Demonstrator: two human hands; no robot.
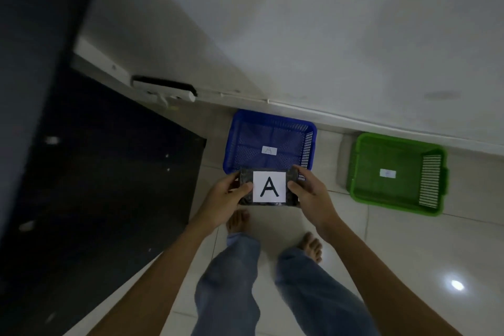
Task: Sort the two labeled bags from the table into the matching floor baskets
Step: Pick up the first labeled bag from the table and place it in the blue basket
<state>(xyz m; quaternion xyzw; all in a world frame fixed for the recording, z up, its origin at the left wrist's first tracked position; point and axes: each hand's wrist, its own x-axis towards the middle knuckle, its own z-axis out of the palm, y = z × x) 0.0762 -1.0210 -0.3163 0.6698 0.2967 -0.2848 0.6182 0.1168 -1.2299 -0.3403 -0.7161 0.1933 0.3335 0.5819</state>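
I hold a small dark bag with a white label reading "A" in front of me, above the floor. My left hand grips its left end and my right hand grips its right end. Just beyond the bag, on the floor by the wall, sits a blue basket with a small white "A" tag inside. To its right stands a green basket with a white tag whose letter is too faint to read. The second bag is not in view.
A black table fills the left side, its corner close to the blue basket. A white power strip lies along the wall base. My bare feet and jeans stand on the pale tiled floor below the bag.
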